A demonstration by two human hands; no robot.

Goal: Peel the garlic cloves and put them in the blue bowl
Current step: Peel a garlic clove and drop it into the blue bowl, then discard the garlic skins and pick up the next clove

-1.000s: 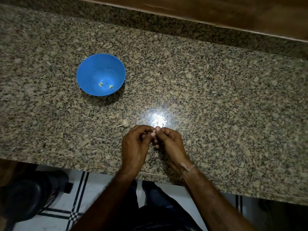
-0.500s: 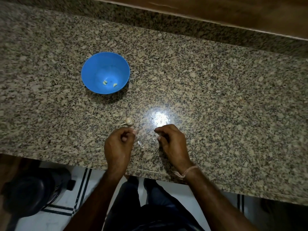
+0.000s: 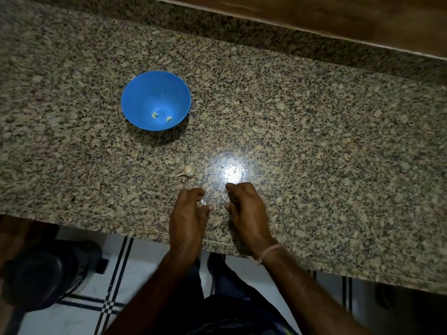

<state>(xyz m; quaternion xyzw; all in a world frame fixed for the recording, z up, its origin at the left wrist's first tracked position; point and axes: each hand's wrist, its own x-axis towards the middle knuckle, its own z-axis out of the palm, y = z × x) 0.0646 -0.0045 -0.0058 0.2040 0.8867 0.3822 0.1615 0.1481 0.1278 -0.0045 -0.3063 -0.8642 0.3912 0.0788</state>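
— Which step is the person on?

— Peeling, by the look of it. At the near edge of the counter (image 3: 314, 165), the left hand (image 3: 188, 216) has its grip pinched on a small pale clove (image 3: 202, 202), with fingertips and thumb closed round it.

— And the right hand (image 3: 245, 211)?

— Just beside the left, not touching it, fingers curled. A pale scrap (image 3: 224, 197) shows at its fingertips, perhaps skin. Whether its grip holds that scrap or nothing at all cannot be told.

— Where is the rest of the garlic?

— A garlic bulb (image 3: 188, 170) lies on the counter just beyond the left hand, touched by neither hand. Farther off to the left, the blue bowl (image 3: 150, 93) stands upright with two peeled cloves (image 3: 154, 114) in its bottom.

— What does the next move call for?

— If the clove is bare, the left hand reaches forward and left, past the bulb, and drops it in the bowl. If skin clings, the right hand must close in and strip it first. The clove is small and likely slippery, so a firm pinch matters.
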